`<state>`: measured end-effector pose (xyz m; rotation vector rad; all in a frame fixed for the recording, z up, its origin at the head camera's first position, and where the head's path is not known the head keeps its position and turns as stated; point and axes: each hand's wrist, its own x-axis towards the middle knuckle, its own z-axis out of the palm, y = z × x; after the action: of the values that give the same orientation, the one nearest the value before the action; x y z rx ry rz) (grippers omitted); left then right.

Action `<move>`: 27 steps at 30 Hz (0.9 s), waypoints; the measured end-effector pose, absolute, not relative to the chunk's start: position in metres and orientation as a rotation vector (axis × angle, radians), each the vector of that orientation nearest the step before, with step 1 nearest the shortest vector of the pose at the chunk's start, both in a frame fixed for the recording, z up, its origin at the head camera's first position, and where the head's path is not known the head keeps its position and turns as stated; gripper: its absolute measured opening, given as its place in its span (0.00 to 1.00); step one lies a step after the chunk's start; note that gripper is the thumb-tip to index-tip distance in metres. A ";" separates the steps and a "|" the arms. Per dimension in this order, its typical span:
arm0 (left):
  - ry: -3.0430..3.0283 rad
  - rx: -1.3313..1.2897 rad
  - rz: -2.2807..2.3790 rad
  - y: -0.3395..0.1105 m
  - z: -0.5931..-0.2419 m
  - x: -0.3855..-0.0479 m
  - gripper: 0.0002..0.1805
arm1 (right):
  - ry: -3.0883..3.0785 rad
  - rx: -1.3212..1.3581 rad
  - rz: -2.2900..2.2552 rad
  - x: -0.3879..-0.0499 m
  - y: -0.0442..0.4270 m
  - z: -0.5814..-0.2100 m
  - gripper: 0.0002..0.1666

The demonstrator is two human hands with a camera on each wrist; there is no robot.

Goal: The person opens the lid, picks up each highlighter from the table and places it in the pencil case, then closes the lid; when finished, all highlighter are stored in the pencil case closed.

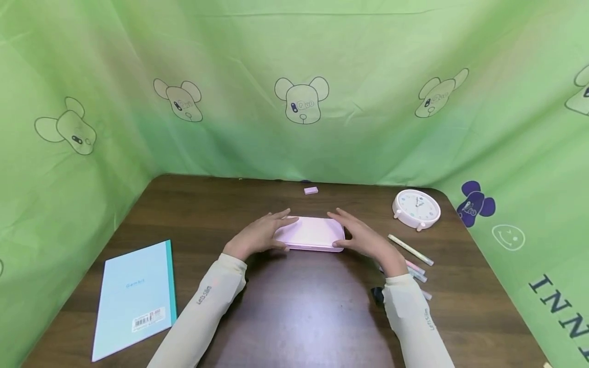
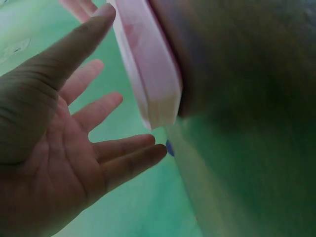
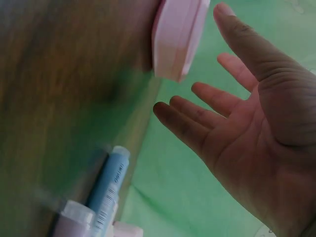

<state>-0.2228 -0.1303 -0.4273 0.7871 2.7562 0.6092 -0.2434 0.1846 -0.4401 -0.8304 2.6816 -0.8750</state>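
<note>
A closed pale pink case, shaped like a pencil case [image 1: 309, 232], lies flat on the dark wooden table at the centre. At its left end is my left hand [image 1: 259, 235], thumb and fingers spread. My right hand [image 1: 363, 236] is at the right end in a similar spread pose. In the left wrist view the thumb tip overlaps the edge of the case [image 2: 155, 74]; whether it touches is unclear. The right wrist view shows straight fingers [image 3: 190, 126] apart from the case [image 3: 177, 42].
A light blue notebook [image 1: 134, 296] lies at the left. Behind the case sits a small pink block [image 1: 311, 190]. A white round clock [image 1: 416, 208] stands back right. Several pens, including a yellowish one [image 1: 411, 250], lie near my right forearm. Green curtain [image 1: 230, 143] surrounds the table.
</note>
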 end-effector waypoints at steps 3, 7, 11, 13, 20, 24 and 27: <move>2.744 0.761 0.619 -0.131 -0.431 -0.223 0.46 | 2.677 -0.840 -0.860 -0.244 0.181 -0.445 0.47; 2.727 0.739 0.639 -0.131 -0.435 -0.225 0.46 | 2.657 -0.838 -0.861 -0.246 0.181 -0.451 0.46; 2.715 0.734 0.659 -0.131 -0.438 -0.226 0.46 | 2.641 -0.840 -0.868 -0.248 0.181 -0.455 0.44; 2.713 0.731 0.665 -0.131 -0.440 -0.227 0.46 | 2.635 -0.853 -0.867 -0.248 0.182 -0.453 0.43; 2.714 0.705 0.654 -0.131 -0.442 -0.228 0.44 | 2.604 -0.843 -0.846 -0.247 0.181 -0.451 0.48; 2.724 0.721 0.643 -0.131 -0.443 -0.228 0.44 | 2.606 -0.844 -0.847 -0.248 0.182 -0.455 0.49; 2.726 0.735 0.639 -0.132 -0.445 -0.228 0.44 | 2.605 -0.847 -0.844 -0.248 0.182 -0.457 0.49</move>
<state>-0.2281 -0.1320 -0.4446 0.7351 2.7260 0.6388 -0.2480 0.1818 -0.4567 -0.8475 2.6047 -0.8435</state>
